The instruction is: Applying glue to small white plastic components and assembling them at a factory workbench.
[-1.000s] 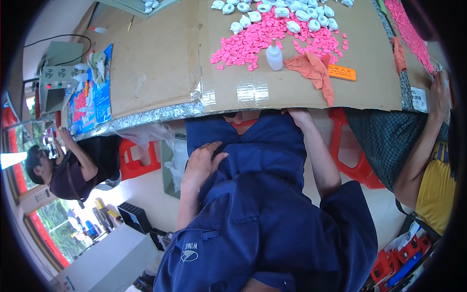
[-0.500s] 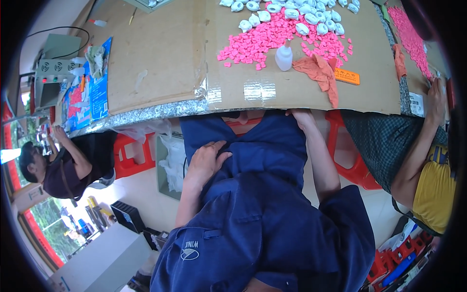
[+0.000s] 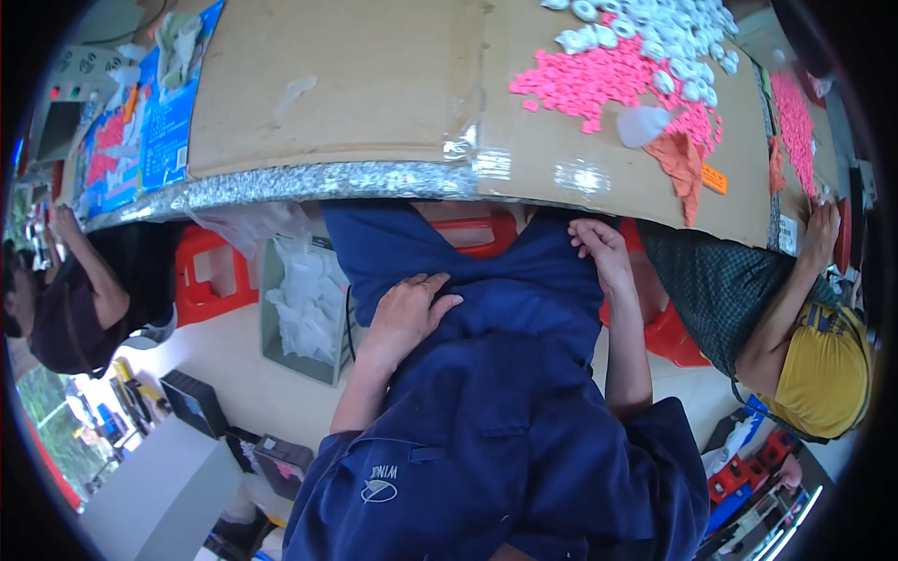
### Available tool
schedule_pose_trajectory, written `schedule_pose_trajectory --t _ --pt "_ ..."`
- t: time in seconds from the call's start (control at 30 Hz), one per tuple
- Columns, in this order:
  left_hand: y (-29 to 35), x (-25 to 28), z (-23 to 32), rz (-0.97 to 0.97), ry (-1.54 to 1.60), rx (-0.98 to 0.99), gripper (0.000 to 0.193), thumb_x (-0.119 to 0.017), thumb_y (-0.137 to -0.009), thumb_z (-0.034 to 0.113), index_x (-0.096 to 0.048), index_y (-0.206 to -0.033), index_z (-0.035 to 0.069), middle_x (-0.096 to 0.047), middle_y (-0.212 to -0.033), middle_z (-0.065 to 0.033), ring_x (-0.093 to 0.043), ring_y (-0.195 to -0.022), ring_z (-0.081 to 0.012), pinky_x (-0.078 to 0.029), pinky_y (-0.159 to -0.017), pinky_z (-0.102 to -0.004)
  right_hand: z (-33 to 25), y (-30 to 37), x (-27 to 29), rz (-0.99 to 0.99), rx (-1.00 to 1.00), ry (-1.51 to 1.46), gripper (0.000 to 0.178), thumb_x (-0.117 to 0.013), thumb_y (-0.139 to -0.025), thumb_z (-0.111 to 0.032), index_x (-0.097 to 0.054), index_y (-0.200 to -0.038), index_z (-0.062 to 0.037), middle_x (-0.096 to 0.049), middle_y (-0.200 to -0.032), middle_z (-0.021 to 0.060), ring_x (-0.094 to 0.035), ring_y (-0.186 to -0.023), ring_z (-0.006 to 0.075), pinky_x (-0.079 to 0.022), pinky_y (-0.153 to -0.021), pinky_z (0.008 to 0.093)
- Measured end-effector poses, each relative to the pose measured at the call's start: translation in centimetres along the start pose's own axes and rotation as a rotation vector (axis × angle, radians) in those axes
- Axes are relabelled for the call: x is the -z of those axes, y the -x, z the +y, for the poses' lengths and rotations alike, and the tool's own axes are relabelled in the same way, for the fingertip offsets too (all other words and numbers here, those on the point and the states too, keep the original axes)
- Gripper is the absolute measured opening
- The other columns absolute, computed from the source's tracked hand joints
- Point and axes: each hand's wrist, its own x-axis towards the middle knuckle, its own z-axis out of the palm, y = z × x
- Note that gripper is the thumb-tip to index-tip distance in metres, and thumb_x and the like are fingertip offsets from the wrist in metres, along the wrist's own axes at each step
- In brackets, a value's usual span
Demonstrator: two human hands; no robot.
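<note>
This looks like a resting step, with neither hand busy at the table (image 3: 309, 182). The left hand (image 3: 409, 313), just off the middle toward 8 o'clock, lies flat on the blue trousers (image 3: 505, 285); its thumb sticks out, and I see nothing in it. The right hand (image 3: 599, 251), near 3 o'clock, is half curled by the table's edge; I cannot tell if it has something tiny. The pink bits (image 3: 589, 79) lie at 1 o'clock, with white lumps (image 3: 672, 35) behind them and a bottle (image 3: 641, 126) and an orange cloth (image 3: 678, 168) toward 2. Touching any would call for lifting a hand over the edge.
</note>
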Motion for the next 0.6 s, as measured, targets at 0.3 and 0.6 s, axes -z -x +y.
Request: schedule_pose_trajectory --t 0.3,0.6 --pt "-1.5 -0.8 -3.7 0.004 0.127 -0.126 0.038 -0.061 -0.081 0.028 -0.059 -0.105 -0.001 -0.061 -0.102 -0.0192 -0.057 -0.096 -0.0342 -0.045 -0.085 -0.0379 -0.6 2.6 -2.6 0.055 -0.074 0.136 0.021 -0.054 -0.089 -0.019 -0.061 -0.099 -0.0023 -0.062 -0.089 0.0028 -0.054 -0.074 0.0071 -0.042 -0.062 0.0193" --pt "-2.1 -0.4 -3.6 -0.041 0.138 -0.166 0.038 -0.061 -0.081 0.028 -0.059 -0.106 0.000 -0.061 -0.102 -0.0187 -0.056 -0.097 -0.0337 -0.044 -0.086 -0.0380 -1.2 4.2 -3.2 0.093 -0.082 0.108 0.021 -0.054 -0.090 -0.021 -0.062 -0.099 -0.0031 -0.062 -0.088 0.0017 -0.054 -0.075 0.0069 -0.041 -0.062 0.0191"
